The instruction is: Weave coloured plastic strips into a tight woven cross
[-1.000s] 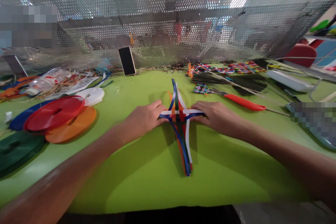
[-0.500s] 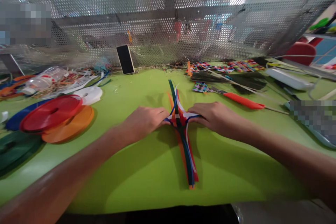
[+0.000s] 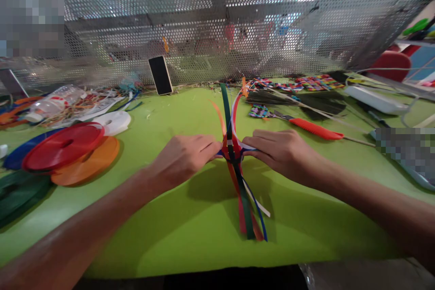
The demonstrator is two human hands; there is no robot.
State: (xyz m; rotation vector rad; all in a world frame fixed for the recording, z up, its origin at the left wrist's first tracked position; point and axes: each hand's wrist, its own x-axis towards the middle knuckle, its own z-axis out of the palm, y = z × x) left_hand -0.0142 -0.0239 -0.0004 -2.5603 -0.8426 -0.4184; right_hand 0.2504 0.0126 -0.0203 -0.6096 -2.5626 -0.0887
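Note:
Between my hands a small weave of coloured ribbons (image 3: 232, 148) is held above the green tabletop (image 3: 163, 235). Its centre is red, dark green and white. Loose green, red, orange, white and blue ends stick out away from me and hang down towards me. My left hand (image 3: 190, 154) pinches the ribbon ends on the left side, thumb below and fingers on top. On the right side, my right hand (image 3: 278, 147) pinches white and blue ends in the same way. The ends inside both grips are mostly hidden by my fingers.
At left lie a red ribbon roll (image 3: 64, 145), an orange roll (image 3: 88, 163) and a green roll (image 3: 23, 195). A phone (image 3: 160, 75) leans against the perforated metal panel (image 3: 204, 13). At right are a red-handled knife (image 3: 316, 129) and a white power strip (image 3: 375, 101).
The weave has tilted and lifted slightly between my hands. Its far ends rise higher and spread, and the near white and blue ends have swung right. Both hands keep their pinch.

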